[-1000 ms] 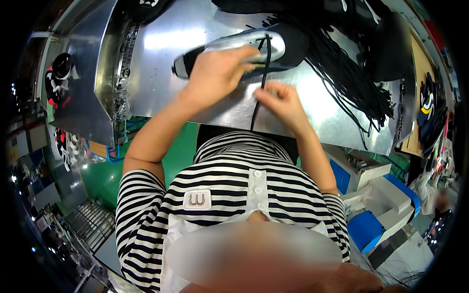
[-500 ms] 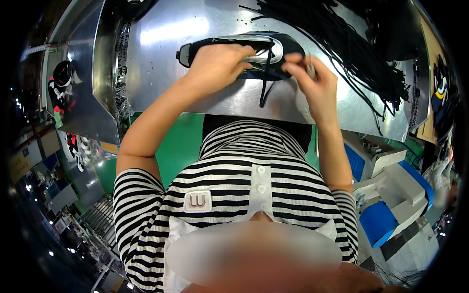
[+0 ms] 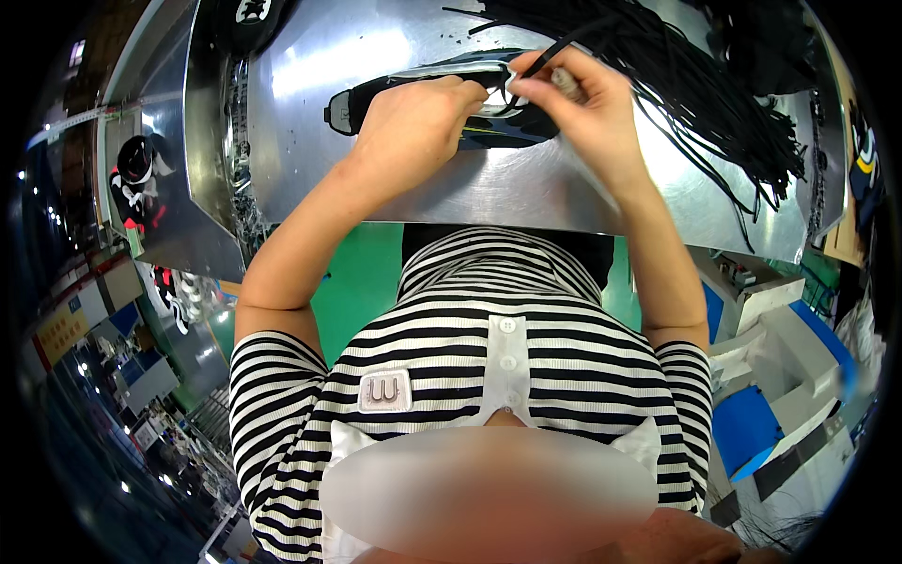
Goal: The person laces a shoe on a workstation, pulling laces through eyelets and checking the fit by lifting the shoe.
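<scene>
My left hand [image 3: 413, 122] clamps down on the black shoe [image 3: 427, 99] lying on the metal tabletop [image 3: 526, 188]; my right hand [image 3: 573, 99], just beside it, pinches a black lace [image 3: 564, 52] at the shoe's top.

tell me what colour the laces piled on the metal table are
Black, seen in the head view: the laces lie heaped beside the right hand.

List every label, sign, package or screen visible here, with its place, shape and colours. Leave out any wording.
Small square grey patch label: sewn on the black-and-white striped shirt, on the chest at the person's left side.
Yellow rectangular sign: far left, low in the background, tilted; details too small to tell.
Blue and white boxes: lower right, beside the metal table; blocky, their lids partly open.
No screens show.
</scene>
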